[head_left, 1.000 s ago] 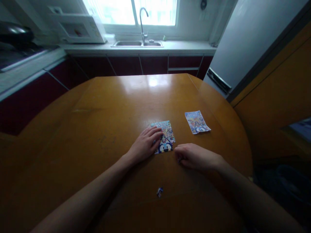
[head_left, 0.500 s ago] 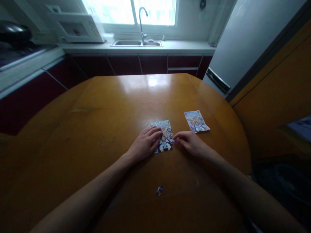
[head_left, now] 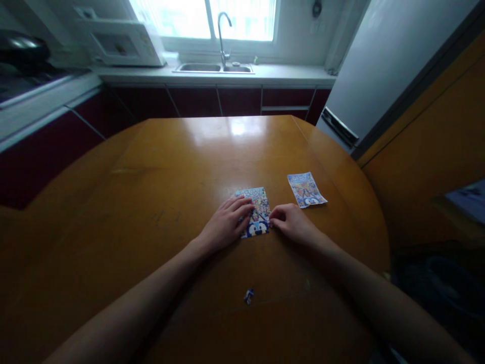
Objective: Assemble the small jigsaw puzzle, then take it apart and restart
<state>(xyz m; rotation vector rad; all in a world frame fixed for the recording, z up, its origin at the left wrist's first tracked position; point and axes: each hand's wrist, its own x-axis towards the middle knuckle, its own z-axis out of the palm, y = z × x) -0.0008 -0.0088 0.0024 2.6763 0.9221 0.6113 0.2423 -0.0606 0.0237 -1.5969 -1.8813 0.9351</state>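
Observation:
A small colourful jigsaw puzzle point(head_left: 257, 212) lies on the round wooden table point(head_left: 170, 167). My left hand point(head_left: 225, 225) rests flat on the puzzle's left side, fingers stretched out. At the puzzle's right edge, my right hand point(head_left: 293, 222) has its fingers curled together in a pinch; what they hold is too small to make out. A printed picture card point(head_left: 306, 189) with the same design lies to the right of the puzzle. Near me on the table sits one loose puzzle piece point(head_left: 248, 296).
Beyond the table runs a counter with a sink and tap point(head_left: 222, 55) under a bright window, a microwave point(head_left: 121, 45) to its left. A fridge point(head_left: 371, 76) stands at the right, beside an orange cabinet point(head_left: 435, 136).
My right hand moved forward and left from the table to the puzzle's right edge. My left hand stayed on the puzzle.

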